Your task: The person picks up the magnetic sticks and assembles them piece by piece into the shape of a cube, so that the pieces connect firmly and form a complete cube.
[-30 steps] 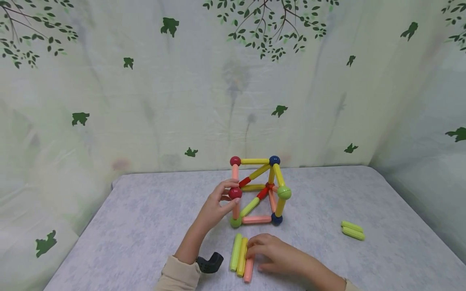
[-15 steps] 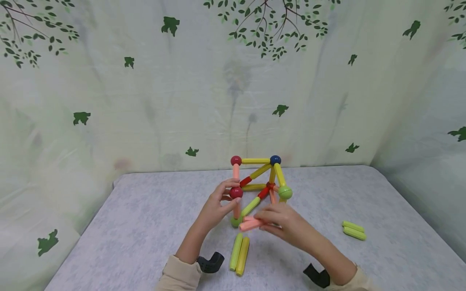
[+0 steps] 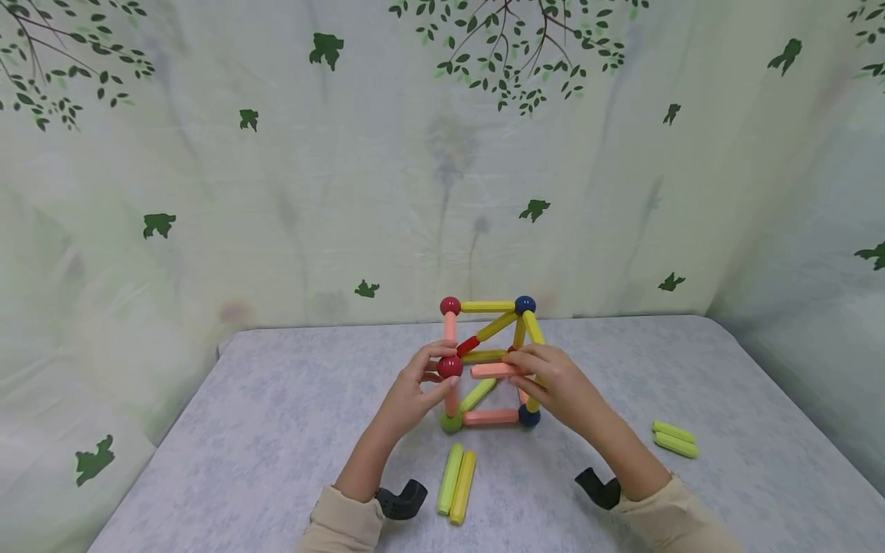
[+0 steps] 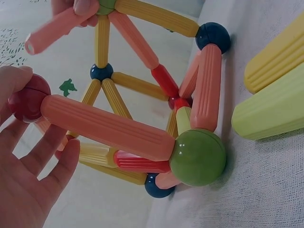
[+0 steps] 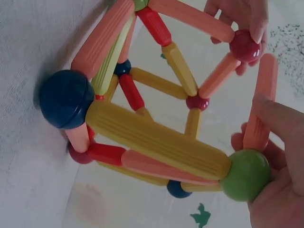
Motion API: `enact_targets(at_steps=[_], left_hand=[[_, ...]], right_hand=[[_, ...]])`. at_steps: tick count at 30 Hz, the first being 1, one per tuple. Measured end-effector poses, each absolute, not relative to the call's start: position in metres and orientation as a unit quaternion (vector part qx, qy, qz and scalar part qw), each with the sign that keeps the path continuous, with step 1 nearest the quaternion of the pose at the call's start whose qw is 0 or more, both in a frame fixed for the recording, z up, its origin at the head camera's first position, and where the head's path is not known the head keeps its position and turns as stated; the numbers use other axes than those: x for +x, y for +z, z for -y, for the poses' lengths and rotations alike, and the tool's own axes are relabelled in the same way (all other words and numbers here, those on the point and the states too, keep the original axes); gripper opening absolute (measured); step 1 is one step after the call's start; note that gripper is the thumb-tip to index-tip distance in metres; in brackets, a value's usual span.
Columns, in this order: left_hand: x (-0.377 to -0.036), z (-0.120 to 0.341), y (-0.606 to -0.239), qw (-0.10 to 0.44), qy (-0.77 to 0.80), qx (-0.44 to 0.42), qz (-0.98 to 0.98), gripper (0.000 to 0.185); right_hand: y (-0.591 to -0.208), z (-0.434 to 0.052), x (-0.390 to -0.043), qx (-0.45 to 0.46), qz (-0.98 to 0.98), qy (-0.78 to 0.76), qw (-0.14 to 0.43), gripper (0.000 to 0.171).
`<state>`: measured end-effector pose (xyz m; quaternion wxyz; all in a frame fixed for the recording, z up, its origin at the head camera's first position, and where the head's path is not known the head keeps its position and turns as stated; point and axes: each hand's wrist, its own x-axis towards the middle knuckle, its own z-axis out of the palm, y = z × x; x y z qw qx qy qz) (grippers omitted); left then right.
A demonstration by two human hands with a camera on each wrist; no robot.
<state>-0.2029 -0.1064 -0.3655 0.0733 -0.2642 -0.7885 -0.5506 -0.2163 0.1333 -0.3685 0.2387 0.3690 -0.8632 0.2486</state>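
Note:
A cube-like frame of coloured rods and balls (image 3: 487,306) stands on the table, with pink, yellow, red and light green rods between the balls. My left hand (image 3: 413,389) holds the red ball (image 3: 450,367) at its front left upper corner, thumb and fingers about it. Between the thumb and fingers of my right hand (image 3: 558,385) is a pink rod (image 3: 493,370), held level across the front. In the right wrist view one end of that rod meets the green ball (image 5: 245,175) at the front right corner. Its other end points toward the red ball, a small gap apart.
Nearer me on the table (image 3: 290,430), a light green rod (image 3: 449,479) and a yellow rod (image 3: 462,488) lie side by side. Two more light green rods (image 3: 674,439) lie to the right. A printed cloth backdrop (image 3: 332,177) rises behind the table.
My right hand has picked up the pink rod from beside the light green and yellow rods and raised it to the frame's upper front. My left hand has stayed on the red ball.

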Motion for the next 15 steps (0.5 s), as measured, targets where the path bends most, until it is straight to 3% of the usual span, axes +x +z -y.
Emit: enact_targets(at_steps=[6, 15], left_hand=[[-0.203, 0.105, -0.366, 0.084, -0.551, -0.262, 0.788, 0.038], [-0.206, 0.106, -0.371, 0.104, -0.548, -0.262, 0.788, 0.039]], right_hand=[[-0.37, -0.119, -0.215, 0.321, 0.885, 0.219, 0.258, 0.031], [-0.369, -0.122, -0.212, 0.348, 0.864, 0.223, 0.287, 0.039]])
